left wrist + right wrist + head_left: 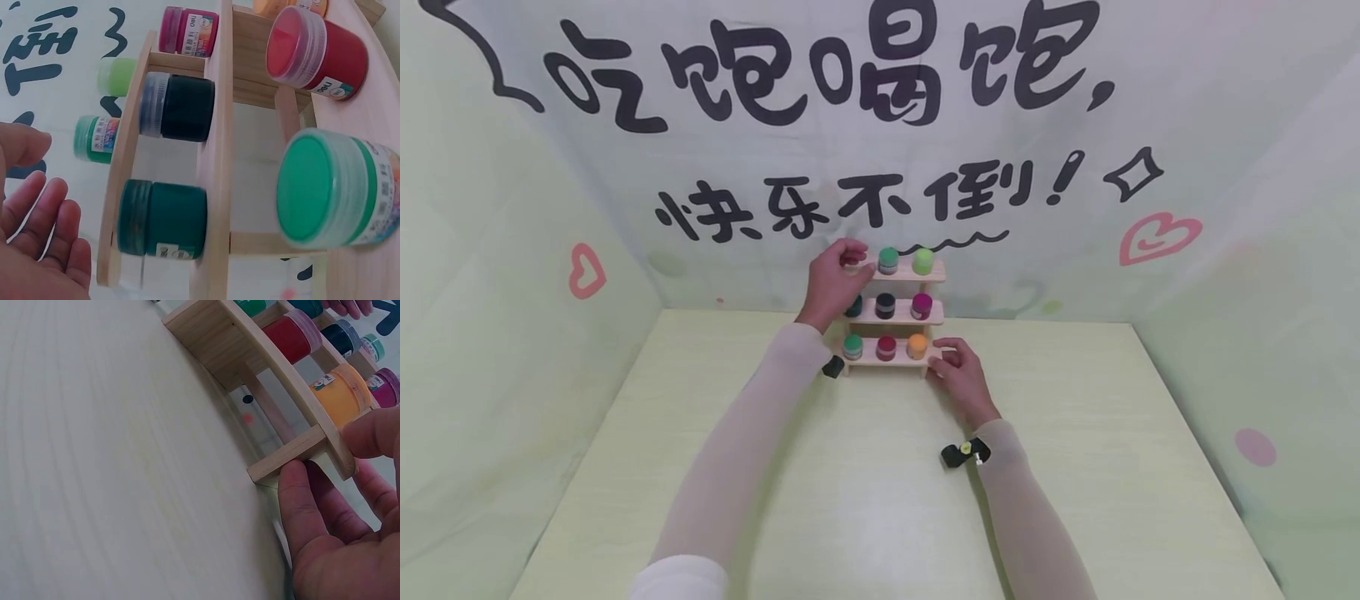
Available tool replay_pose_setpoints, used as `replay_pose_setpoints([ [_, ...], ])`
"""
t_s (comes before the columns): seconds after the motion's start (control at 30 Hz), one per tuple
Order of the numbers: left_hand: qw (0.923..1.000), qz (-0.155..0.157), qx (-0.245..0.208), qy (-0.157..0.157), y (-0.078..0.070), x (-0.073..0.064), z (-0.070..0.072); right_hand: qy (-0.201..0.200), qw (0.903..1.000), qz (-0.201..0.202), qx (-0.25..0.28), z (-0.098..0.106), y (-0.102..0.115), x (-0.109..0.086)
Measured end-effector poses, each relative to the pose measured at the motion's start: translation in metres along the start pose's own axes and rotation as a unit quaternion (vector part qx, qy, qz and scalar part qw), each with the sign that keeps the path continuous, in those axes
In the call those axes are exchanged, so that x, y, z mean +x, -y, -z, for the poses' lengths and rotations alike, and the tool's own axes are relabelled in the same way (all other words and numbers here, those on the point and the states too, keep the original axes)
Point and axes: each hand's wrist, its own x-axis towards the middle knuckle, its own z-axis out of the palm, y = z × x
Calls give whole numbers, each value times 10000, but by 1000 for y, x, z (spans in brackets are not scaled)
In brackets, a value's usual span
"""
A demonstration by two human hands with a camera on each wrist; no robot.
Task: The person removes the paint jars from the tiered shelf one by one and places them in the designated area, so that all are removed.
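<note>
A three-tier wooden display rack point(898, 354) holds small paint jars with clear-rimmed lids. On the top tier are a green jar point(888, 261) and a light green jar point(923, 262). The middle tier carries a dark teal jar point(164, 220), a near-black jar point(885, 306) and a magenta jar point(922, 307). Along the bottom stand a green jar point(337, 190), a red jar point(886, 348) and an orange jar point(340, 394). My left hand point(838, 279), fingers loosely bent and holding nothing, is at the top tier's left end. My right hand point(347, 544) pinches the bottom tier's right end, thumb above, fingers below.
The rack stands at the back of a pale wood-grain table point(865, 483). Close behind it hangs a white cloth backdrop point(1037, 217) with black lettering, and cloth walls rise on both sides. A small black camera point(966, 452) sits at the right wrist.
</note>
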Motion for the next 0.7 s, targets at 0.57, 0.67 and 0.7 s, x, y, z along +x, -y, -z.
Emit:
replay_pose_setpoints([
  [0.57,9989,37,457,27,-2,9,-29,-24,9999,3,-166,1,-5,2],
  [0.67,9961,62,873,84,-3,10,-33,-42,9998,9,-196,1,-4,3],
  [0.7,9950,46,992,90,-3,10,-34,-52,9997,11,-226,1,-3,2],
])
